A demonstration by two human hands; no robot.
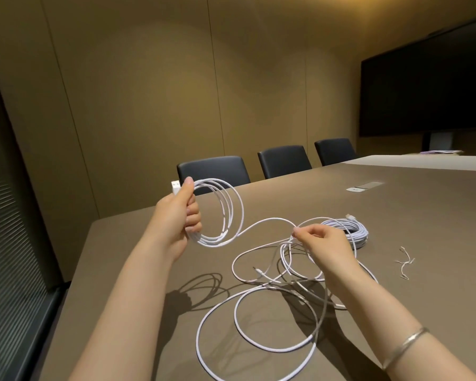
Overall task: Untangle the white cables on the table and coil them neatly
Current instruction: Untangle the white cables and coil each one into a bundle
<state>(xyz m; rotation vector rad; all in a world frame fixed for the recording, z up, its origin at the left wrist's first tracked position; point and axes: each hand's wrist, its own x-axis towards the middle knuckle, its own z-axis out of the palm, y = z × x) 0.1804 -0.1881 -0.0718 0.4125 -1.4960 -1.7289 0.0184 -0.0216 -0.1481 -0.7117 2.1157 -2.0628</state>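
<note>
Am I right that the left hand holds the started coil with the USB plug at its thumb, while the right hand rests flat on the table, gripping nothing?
Not quite. In the head view the right hand is raised and pinches a strand of the loose cable. The left hand does hold the started coil, USB plug at its thumb.

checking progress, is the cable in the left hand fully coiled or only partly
Only partly: the left hand grips a few loops of white cable, but its strand runs on to the right hand and loose tangles.
</note>
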